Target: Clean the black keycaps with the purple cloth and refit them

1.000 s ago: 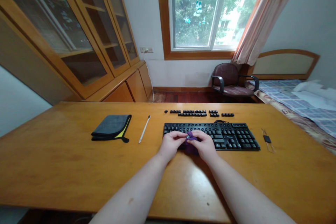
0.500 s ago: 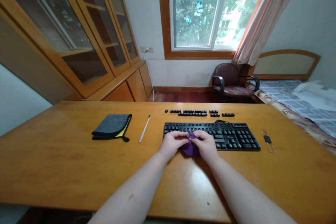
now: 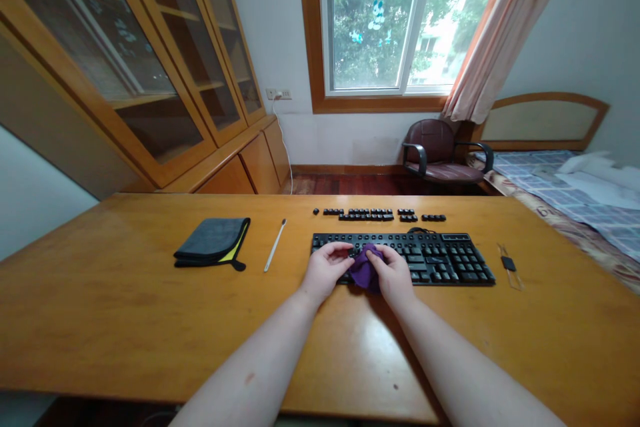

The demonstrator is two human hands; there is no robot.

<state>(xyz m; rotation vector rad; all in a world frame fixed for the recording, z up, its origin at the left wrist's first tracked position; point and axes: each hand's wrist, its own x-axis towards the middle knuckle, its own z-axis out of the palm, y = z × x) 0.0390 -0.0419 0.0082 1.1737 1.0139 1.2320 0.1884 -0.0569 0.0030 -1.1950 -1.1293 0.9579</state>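
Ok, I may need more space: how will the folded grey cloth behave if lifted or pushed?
The folded grey cloth looks soft, so it would probably sag or unfold if lifted by its black tab. Lying flat and broad on the desk, it would likely slide or bunch rather than tip.

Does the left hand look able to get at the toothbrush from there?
Probably yes: the toothbrush lies on the desk left of the keyboard, and nothing visible stands between it and the left hand.
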